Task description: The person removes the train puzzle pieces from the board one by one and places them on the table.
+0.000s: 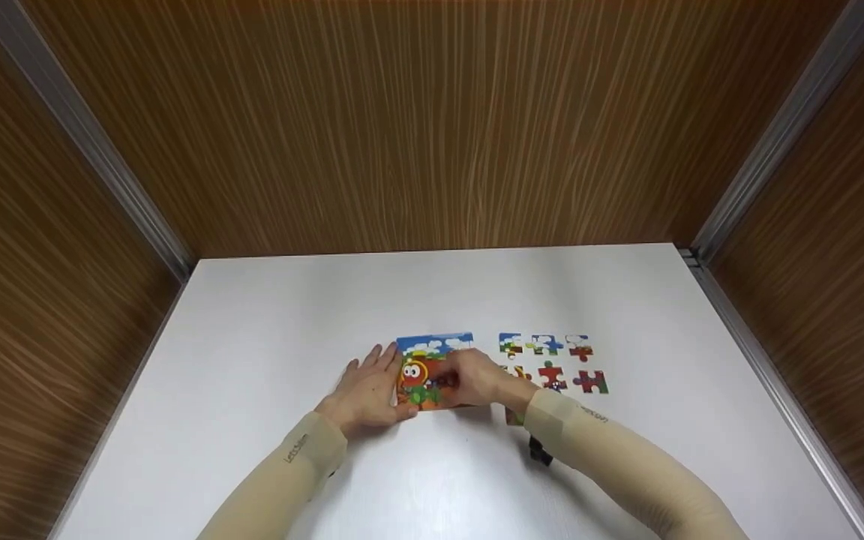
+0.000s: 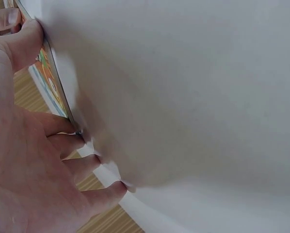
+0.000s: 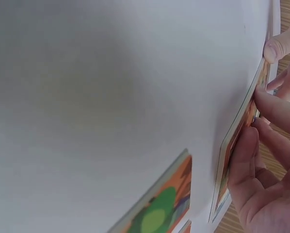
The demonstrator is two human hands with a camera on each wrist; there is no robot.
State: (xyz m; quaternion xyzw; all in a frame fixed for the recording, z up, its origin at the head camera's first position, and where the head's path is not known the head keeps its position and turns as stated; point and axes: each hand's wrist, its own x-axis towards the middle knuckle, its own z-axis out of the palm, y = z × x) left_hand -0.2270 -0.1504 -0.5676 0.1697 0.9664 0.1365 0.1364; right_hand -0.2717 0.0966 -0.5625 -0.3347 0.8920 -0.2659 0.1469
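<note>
A colourful picture puzzle [image 1: 436, 345] lies flat on the white table, showing blue sky, clouds and a round-eyed red cartoon figure. Along its left edge rests my left hand [image 1: 368, 394], fingers spread and thumb at the lower left corner. My right hand [image 1: 477, 379] reaches over the right half of the puzzle, thumb and fingers bent together at its surface. They pinch a small puzzle piece [image 1: 445, 380], mostly hidden by the fingers. In the right wrist view, the thumb and fingertips sit low against the puzzle board [image 3: 221, 179].
Loose jigsaw pieces lie in rows to the right, among them a red one [image 1: 591, 382] and a cloud one [image 1: 579, 346]. A green and orange piece [image 3: 162, 208] lies nearer, partly under my right forearm. Wood-grain panels [image 1: 432, 127] enclose the table [image 1: 267, 315].
</note>
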